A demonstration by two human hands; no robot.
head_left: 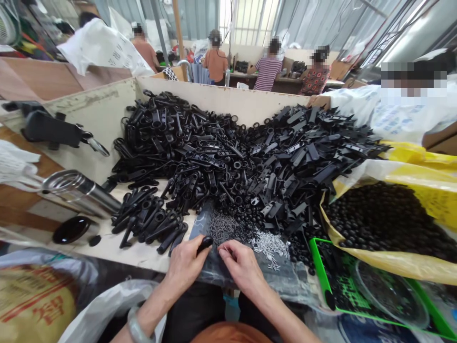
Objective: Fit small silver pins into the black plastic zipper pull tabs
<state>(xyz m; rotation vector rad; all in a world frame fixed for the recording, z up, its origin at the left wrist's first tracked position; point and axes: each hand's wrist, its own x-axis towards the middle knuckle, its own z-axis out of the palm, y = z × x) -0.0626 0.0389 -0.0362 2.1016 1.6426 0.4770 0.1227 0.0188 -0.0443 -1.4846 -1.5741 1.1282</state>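
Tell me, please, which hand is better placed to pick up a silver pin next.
Probably the right hand: it is nearer the silver pins, while the left hand grips a black part. I cannot tell whether the right one holds anything.

metal tumbler (102, 193), left | printed white sack (103, 47), back left | wooden post (178, 28) | striped-shirted co-worker (267, 72)

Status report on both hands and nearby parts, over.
Left hand gripping black part. Right hand pinched, contents too small to tell. Silver pins loose beside right hand.
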